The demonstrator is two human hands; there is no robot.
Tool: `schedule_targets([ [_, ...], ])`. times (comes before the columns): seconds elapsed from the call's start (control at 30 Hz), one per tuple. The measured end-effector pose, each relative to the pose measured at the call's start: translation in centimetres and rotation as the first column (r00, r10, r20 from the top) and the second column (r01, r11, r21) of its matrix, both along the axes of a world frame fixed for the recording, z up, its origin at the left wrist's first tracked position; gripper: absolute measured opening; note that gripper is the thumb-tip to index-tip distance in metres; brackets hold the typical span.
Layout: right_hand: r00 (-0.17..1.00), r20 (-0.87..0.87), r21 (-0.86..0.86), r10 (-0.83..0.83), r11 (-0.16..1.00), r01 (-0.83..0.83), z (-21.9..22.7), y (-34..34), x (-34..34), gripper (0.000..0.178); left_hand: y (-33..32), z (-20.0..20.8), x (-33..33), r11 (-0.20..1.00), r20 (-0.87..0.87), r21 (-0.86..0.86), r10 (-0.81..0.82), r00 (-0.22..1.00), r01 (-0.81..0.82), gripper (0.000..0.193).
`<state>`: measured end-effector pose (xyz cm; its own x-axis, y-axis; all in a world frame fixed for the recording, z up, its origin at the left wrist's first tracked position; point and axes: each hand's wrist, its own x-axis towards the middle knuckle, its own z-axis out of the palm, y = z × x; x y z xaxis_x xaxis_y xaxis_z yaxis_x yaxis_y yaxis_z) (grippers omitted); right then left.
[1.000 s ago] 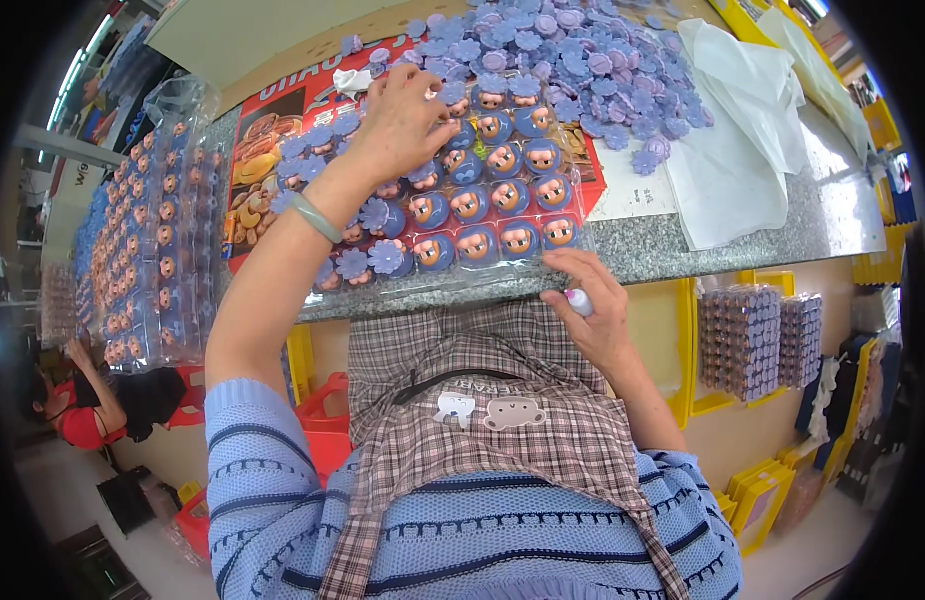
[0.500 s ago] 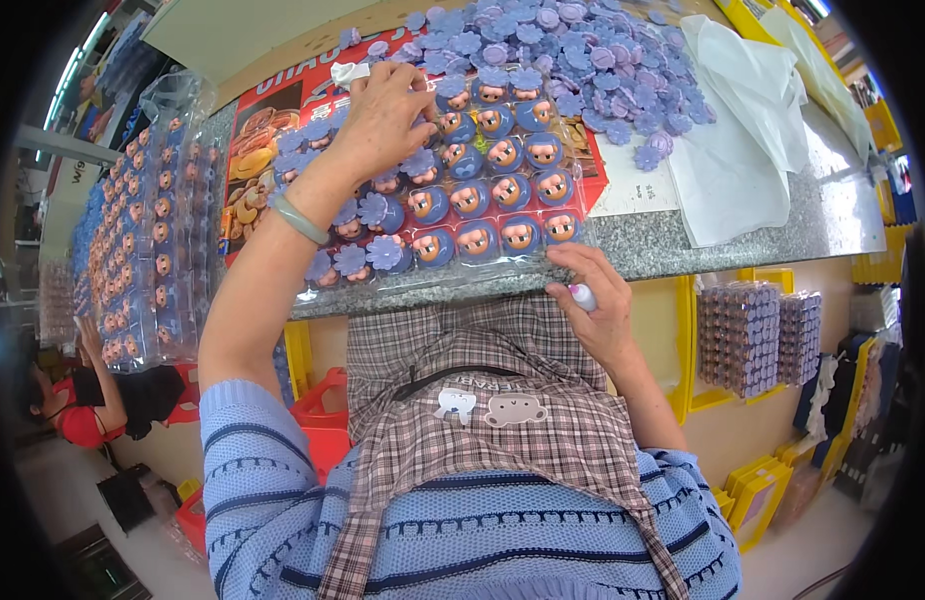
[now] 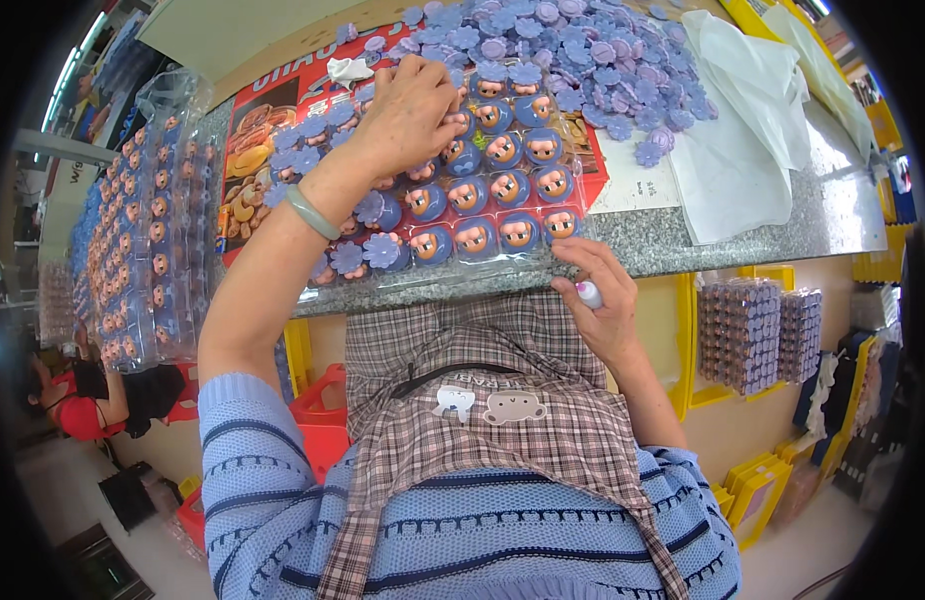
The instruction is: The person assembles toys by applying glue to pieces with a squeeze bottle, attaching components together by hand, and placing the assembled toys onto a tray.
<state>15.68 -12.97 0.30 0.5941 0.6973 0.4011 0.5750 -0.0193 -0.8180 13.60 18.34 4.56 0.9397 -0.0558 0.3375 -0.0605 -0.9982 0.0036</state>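
A clear plastic tray (image 3: pixel 453 268) lies in front of me, its pockets filled with small blue-hooded doll heads (image 3: pixel 473 238). Purple-blue flower pieces (image 3: pixel 381 250) sit on the heads at the left and along the far row; many heads at the middle and right have none. My left hand (image 3: pixel 408 115) reaches over the tray, fingers bent together down at a head in the upper middle. What the fingertips pinch is hidden. At the tray's near right corner, my right hand (image 3: pixel 608 300) is closed round a small white bottle (image 3: pixel 589 294) with a pinkish tip.
Loose flower pieces (image 3: pixel 593 60) are heaped beyond the tray. A crumpled white tissue (image 3: pixel 350 70) lies at the far left, white sheets (image 3: pixel 728 150) at the right. Filled trays (image 3: pixel 148 240) stand at the left. Another person (image 3: pixel 88 405) sits beyond them; yellow crates (image 3: pixel 758 495) stand at lower right.
My left hand has moved a little to the right across the tray, uncovering flower pieces at the left. My right hand stays at the corner with the white bottle.
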Motion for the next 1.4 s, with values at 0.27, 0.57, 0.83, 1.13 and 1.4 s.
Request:
schedule_targets([
  [0.27, 1.0, 0.007, 0.003, 0.008, 1.0, -0.008, 0.2, 0.0, 0.0, 0.04, 1.4, 0.7, 0.4, 0.994, 0.04, -0.111, -0.014, 0.999, 0.019, 0.024],
  [0.57, 0.676, -0.709, 0.233, 0.201, 0.971, -0.044, 0.9, -0.8, 0.4, 0.026, -5.6, 3.6, -6.4, 0.161, 0.21, -0.967, 0.057, 0.976, 0.198, 0.027],
  [0.83, 0.801, -0.569, 0.269, 0.186, 0.963, -0.032, 1.8, 0.2, 0.2, 0.02, -11.3, 1.0, -11.3, -0.465, -0.02, -0.885, -0.03, 0.999, -0.032, 0.034],
  [1.13, 0.846, -0.508, 0.341, 0.16, 0.94, 0.027, 4.1, 1.7, -0.7, 0.035, -12.6, -0.7, -13.0, -0.542, -0.01, -0.84, -0.021, 1.0, -0.02, 0.048],
  [1.4, 0.961, -0.27, 0.318, 0.058, 0.947, 0.032, 5.0, 2.4, -1.8, 0.042, -13.0, -0.7, -13.5, -0.491, 0.015, -0.871, -0.03, 0.999, -0.002, 0.051],
])
